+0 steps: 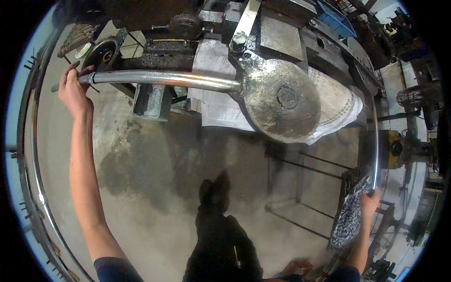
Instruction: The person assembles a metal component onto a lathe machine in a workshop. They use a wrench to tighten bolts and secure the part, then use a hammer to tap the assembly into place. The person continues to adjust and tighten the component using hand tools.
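My left hand [76, 91] is closed round the far left end of a long metal bar [164, 78]. The bar runs right to a large round metal disc [282, 101], which has a ring mark on its face. A flat metal arm [246, 23] stands above the disc. At the right, my right hand [370, 202] is wrapped round the lower end of a long shiny lever [375, 145], which reaches up toward the machine. Its fingers are partly hidden by the hand itself. Both arms are stretched wide apart.
White sacking [216, 110] lies under the disc. A tray of metal shavings [350, 218] stands by my right hand, beside a thin metal frame [300, 214]. A handwheel [105, 56] and a grey metal box [152, 101] are at the left. A blue crate [336, 19] sits behind.
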### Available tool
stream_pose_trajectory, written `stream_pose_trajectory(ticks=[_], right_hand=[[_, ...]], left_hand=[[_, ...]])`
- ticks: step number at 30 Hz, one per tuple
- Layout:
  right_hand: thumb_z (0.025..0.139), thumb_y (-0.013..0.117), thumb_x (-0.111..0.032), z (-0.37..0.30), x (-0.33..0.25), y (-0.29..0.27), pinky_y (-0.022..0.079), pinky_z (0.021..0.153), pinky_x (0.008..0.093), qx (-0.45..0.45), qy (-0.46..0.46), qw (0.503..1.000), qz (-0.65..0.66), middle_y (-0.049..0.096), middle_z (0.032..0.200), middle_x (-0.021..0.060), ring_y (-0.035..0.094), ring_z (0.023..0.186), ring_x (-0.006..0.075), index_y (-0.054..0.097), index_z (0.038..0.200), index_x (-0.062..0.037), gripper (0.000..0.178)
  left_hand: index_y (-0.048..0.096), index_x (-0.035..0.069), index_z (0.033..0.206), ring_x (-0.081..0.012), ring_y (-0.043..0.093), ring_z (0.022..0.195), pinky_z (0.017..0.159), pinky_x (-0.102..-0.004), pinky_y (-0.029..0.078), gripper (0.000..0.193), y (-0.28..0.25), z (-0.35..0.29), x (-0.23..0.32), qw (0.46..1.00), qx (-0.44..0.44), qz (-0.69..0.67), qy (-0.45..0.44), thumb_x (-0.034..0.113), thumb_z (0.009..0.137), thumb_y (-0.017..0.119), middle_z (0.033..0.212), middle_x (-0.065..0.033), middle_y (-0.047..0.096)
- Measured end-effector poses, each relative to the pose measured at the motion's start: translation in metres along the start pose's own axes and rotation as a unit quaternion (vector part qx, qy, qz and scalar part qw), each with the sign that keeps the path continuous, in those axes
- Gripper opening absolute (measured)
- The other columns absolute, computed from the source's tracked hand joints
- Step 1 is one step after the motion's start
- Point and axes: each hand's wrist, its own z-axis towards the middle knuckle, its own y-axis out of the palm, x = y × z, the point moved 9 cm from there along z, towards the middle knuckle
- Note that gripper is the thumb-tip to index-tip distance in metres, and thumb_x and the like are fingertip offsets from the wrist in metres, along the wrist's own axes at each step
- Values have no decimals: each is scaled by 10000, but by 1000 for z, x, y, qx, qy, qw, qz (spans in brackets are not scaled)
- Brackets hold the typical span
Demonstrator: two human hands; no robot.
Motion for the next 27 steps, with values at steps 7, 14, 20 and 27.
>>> stream_pose_trajectory(ticks=[7, 14, 20, 27], right_hand=[[592, 508, -88, -8, -4, 0, 443, 668, 282, 11, 7, 999, -48, 584, 763, 147, 511, 654, 185, 524, 1139, 27, 559], [597, 493, -91, -21, -19, 2, 398, 583, 246, 5, 9, 1000, -17, 524, 692, 89, 426, 610, 129, 526, 1081, 56, 506], [587, 488, -90, -25, -15, 5, 428, 802, 303, -11, 7, 1000, -4, 593, 862, 187, 542, 794, 245, 512, 1089, 87, 532], [576, 502, -88, -32, -28, 6, 416, 825, 303, -36, 46, 998, -16, 596, 899, 172, 543, 827, 239, 509, 1095, 90, 549]], left_hand=[[515, -56, 1109, -214, 641, 750, 655, -287, 499, 309, -3, 2, -1, 999, 1, -15, 28, 142, 888, 426, 868, -191, 652], [520, -58, 1098, -202, 633, 771, 675, -282, 478, 298, -9, 8, -7, 1000, 7, -17, 23, 130, 885, 430, 873, -192, 654], [527, -46, 1091, -201, 631, 776, 677, -274, 469, 297, -8, 9, -6, 999, 15, -33, 29, 138, 882, 423, 866, -193, 655], [531, -77, 1042, -242, 651, 764, 683, -325, 512, 277, -7, 9, -1, 999, 2, -36, 40, 122, 862, 460, 868, -178, 622]])
